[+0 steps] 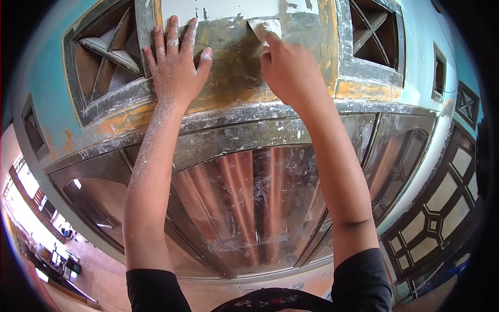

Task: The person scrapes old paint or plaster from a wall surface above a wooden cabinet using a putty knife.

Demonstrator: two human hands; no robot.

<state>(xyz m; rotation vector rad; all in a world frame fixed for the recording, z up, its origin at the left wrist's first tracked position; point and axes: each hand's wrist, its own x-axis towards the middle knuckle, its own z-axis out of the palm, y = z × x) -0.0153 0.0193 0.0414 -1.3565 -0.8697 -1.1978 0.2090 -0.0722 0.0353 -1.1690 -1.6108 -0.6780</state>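
Note:
My left hand (178,67) lies flat on the wall panel with its fingers spread, and white dust covers the fingers and forearm. My right hand (291,65) is closed round a scraper (272,26), its forefinger stretched onto the pale blade. The blade rests against the panel at the lower edge of a white strip (223,8). Below that strip the panel (228,57) is bare, patchy brown and grey. The scraper's handle is hidden in my right hand.
Framed vents with crossed bars stand on the left (106,52) and right (371,28). Beneath is a dark wooden frame with glass (249,203) and pinkish curtains behind it. A patterned door (436,208) is at the right, a tiled floor (99,270) at lower left.

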